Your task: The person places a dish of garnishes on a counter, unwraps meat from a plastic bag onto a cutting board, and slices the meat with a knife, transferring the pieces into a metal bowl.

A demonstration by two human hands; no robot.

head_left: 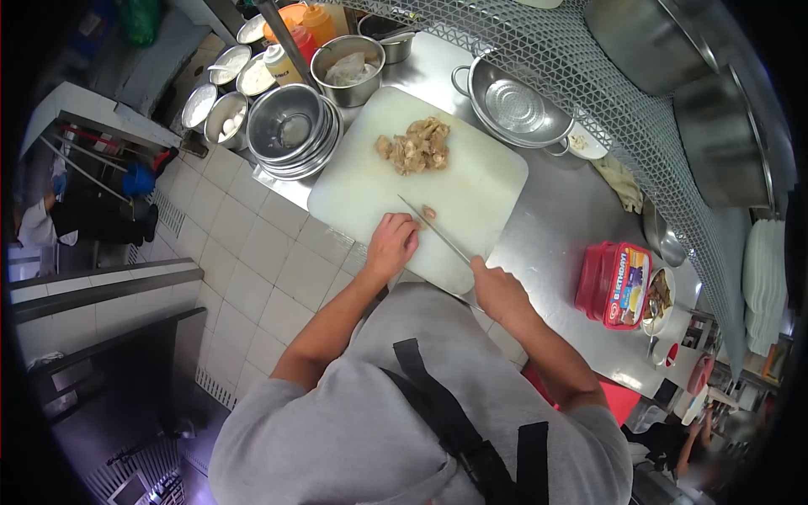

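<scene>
Board (484, 181) on steel bench (551, 210), tiled floor (252, 252) left of it; right hand (500, 291) grips knife (446, 240), left hand (393, 244) curled at meat (423, 225), hold unclear

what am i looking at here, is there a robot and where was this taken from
There is no robot: these are a person's two bare hands. The single picture comes from a camera worn on that person's head, looking forward and down, which is why their grey shirt fills the bottom.

On the metal counter lies a pale cutting board with a pile of what looks like meat. Metal bowls are stacked to its left; a red tub sits to the right.

The right hand holds a knife. The left hand is beside the blade; whether its fingers grip anything is unclear.
</scene>
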